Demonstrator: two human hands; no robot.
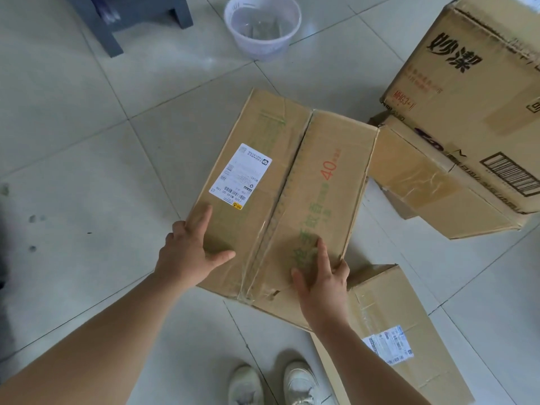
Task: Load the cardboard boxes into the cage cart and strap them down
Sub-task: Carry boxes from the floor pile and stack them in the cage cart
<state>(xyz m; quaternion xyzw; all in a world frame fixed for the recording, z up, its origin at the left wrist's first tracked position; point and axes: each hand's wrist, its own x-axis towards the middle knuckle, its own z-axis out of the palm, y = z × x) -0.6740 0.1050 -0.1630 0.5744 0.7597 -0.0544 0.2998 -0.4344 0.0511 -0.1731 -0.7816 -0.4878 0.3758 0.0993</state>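
Soft, even daylight fills the view, bright on the pale floor (87, 135), with a hazy glare patch beside the white basket (263, 27). Tape (260, 252) on the central box (257, 133) gleams. Shadows are faint. Detail is slightly soft, and tile lines bow toward the edges.

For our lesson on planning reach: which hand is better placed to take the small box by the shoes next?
Probably the right hand: it holds the big box right beside the small box. The left hand holds the opposite edge.
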